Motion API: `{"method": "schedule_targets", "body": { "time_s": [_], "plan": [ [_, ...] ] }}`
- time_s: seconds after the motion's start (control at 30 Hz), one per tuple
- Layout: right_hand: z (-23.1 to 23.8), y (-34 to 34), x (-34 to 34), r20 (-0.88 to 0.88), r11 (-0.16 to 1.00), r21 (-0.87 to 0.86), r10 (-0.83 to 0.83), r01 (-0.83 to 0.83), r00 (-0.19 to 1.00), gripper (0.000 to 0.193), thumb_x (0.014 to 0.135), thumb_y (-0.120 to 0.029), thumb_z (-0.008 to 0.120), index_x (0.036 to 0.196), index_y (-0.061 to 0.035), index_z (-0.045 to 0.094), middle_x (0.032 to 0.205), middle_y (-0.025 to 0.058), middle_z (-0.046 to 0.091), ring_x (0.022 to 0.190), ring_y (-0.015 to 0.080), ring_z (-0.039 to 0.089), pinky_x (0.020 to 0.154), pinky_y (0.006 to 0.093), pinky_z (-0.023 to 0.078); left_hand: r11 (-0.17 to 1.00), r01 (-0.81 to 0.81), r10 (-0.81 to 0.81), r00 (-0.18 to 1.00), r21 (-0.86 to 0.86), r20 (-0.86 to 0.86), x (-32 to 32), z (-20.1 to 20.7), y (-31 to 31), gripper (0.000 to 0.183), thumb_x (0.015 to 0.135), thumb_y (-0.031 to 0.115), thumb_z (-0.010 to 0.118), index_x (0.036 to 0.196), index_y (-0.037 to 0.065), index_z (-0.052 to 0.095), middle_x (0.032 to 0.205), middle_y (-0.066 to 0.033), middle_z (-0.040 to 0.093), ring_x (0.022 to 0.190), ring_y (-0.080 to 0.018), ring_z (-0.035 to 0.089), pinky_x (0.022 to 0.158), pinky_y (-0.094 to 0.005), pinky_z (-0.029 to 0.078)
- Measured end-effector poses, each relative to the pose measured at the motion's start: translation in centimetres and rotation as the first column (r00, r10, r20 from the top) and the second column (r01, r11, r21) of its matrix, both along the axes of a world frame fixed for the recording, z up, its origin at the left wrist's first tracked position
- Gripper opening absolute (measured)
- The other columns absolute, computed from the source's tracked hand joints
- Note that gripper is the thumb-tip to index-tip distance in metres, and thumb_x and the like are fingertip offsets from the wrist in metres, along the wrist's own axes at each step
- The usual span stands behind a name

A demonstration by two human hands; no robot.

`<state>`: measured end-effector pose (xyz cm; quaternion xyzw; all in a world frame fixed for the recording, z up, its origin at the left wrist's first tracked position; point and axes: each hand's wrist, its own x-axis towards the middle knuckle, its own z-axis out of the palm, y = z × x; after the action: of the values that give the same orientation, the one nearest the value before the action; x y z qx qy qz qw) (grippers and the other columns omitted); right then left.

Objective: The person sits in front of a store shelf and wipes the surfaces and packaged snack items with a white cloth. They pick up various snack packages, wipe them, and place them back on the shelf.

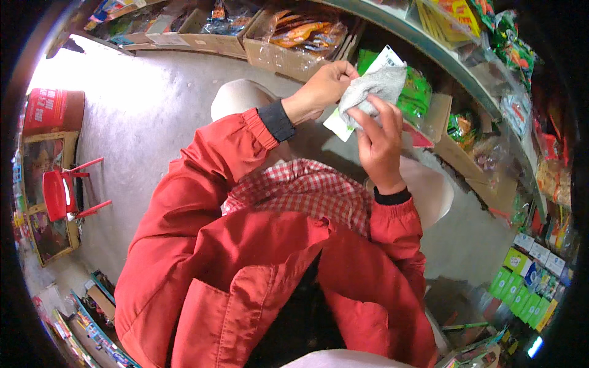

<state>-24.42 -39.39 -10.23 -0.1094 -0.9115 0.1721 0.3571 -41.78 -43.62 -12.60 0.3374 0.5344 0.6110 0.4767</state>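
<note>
In front of me, over the floor by the shelves, a flat white and green packet (338, 126) is held up at a slant. A grey cloth (375, 84) lies over its middle, so only its two ends show. My left hand (325, 91) pinches at the packet's left edge, fingertips closed and partly hidden by the cloth. Against the packet's face, my right hand (381, 138) presses the cloth with bent fingers. Both forearms are in red sleeves with dark cuffs. A red and white checked cloth (294, 190) covers my lap below.
Cardboard boxes (279, 55) of bagged goods line the low shelf ahead, curving round to the right. A shelf edge (454, 58) runs above them. At left stand a red stool (58, 195) and a red box (54, 111). Green cartons (518, 297) are stacked at lower right.
</note>
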Motion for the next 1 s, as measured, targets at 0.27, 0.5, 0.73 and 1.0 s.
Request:
{"method": "schedule_targets", "body": {
  "time_s": [0.27, 0.5, 0.73, 1.0],
  "plan": [
    [-0.6, 4.0, -0.1, -0.020, 0.983, -0.071, -0.172, 0.170, 0.985, 0.039, 0.072, 0.003, 0.055, 0.106, -0.0153, 0.061, 0.111, 0.0128, 0.053, 0.099, 0.0344, 0.047, 0.086, 0.0424, 0.040, 0.977, 0.213, -0.210, 0.974, -0.019, 0.089, 0.5, -0.3, -0.3, 0.011, 0.086, 0.009, 0.060, 0.092, 0.005, 0.052, 0.080, -0.0024, 0.062, 0.067, -0.0065, 0.058, 0.060, -0.0202, 0.047],
    [-1.2, 1.9, 0.2, 0.022, 0.999, 0.022, -0.034, 0.033, 0.999, 0.042, 0.067, 0.005, 0.059, 0.104, -0.0153, 0.061, 0.114, 0.0104, 0.050, 0.103, 0.0328, 0.046, 0.087, 0.0417, 0.040, 0.988, 0.148, -0.149, 0.907, 0.032, 0.394, -1.5, -0.5, -0.5, 0.006, 0.084, 0.005, 0.059, 0.087, 0.003, 0.054, 0.080, -0.0063, 0.062, 0.071, -0.0124, 0.062, 0.063, -0.0261, 0.052],
    [-1.8, 2.1, 0.3, -0.078, 0.986, 0.017, -0.164, 0.166, 0.983, 0.045, 0.060, -0.001, 0.070, 0.101, -0.0148, 0.061, 0.109, 0.0082, 0.053, 0.098, 0.0299, 0.050, 0.083, 0.0397, 0.042, 0.977, 0.204, -0.141, 0.827, -0.056, 0.545, -0.5, -0.1, -0.6, 0.011, 0.083, 0.006, 0.059, 0.090, 0.002, 0.052, 0.081, -0.0060, 0.059, 0.071, -0.0153, 0.062, 0.067, -0.0280, 0.053],
    [-3.0, 2.2, 0.8, -0.100, 0.850, -0.496, -0.257, 0.176, 0.961, 0.023, 0.071, -0.007, 0.070, 0.093, -0.0062, 0.062, 0.088, 0.0080, 0.062, 0.077, 0.0229, 0.059, 0.072, 0.0311, 0.046, 0.966, 0.238, -0.191, 0.919, -0.101, 0.345, 0.9, 1.3, -1.3, 0.023, 0.094, 0.029, 0.045, 0.095, 0.007, 0.050, 0.072, -0.0065, 0.061, 0.055, -0.0108, 0.059, 0.047, -0.0207, 0.046]
  ]
}}
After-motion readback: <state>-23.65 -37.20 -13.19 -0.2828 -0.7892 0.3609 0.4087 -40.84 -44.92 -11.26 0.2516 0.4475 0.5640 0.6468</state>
